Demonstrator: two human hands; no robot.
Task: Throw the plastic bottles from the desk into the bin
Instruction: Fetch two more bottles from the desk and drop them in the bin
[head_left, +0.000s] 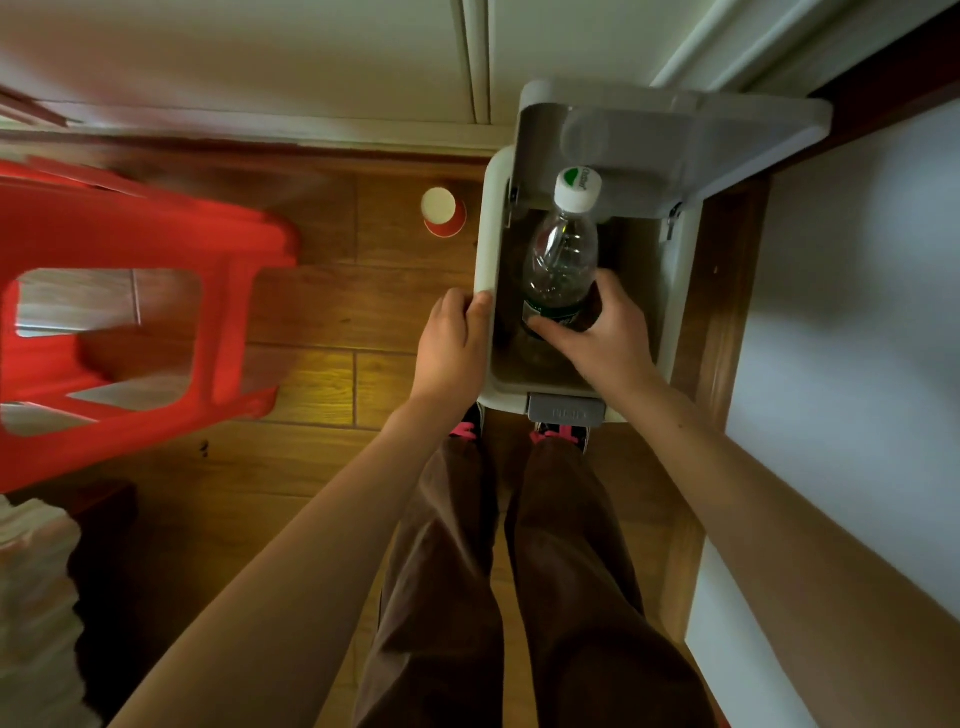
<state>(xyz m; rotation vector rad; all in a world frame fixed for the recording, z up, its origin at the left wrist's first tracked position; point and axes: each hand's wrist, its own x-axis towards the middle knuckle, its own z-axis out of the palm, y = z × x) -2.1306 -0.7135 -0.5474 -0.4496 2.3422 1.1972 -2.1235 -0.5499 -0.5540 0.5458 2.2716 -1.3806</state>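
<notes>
The bin (582, 322) stands on the wooden floor (322, 374), pale grey and rectangular, its lid (675, 135) raised at the far edge and its mouth open. It serves as the reference point for all that follows.

The plastic bottle (561, 260) is clear, with a white cap (577, 188) and a dark green label band low on its body. It sits over the open mouth of the bin, cap toward the raised lid, its lower end within the opening.

The right hand (602, 332) is over the bin's opening, fingers and thumb curled around the bottle's lower part at the label, gripping it. The left hand (454, 343) rests on the bin's left rim near the front corner, fingers curled over the edge; it holds nothing else.

A grey pedal (566, 410) projects from the front of the bin. Just before it are two shoes with pink laces (558, 434) below brown trouser legs (519, 571).

To the left of the bin, near its far corner, a red paper cup (441, 210) stands on the floor. Well to the left is a red plastic stool (130, 322), blurred. To the right of the bin, a white panel (857, 338) with dark wooden trim runs alongside it.
</notes>
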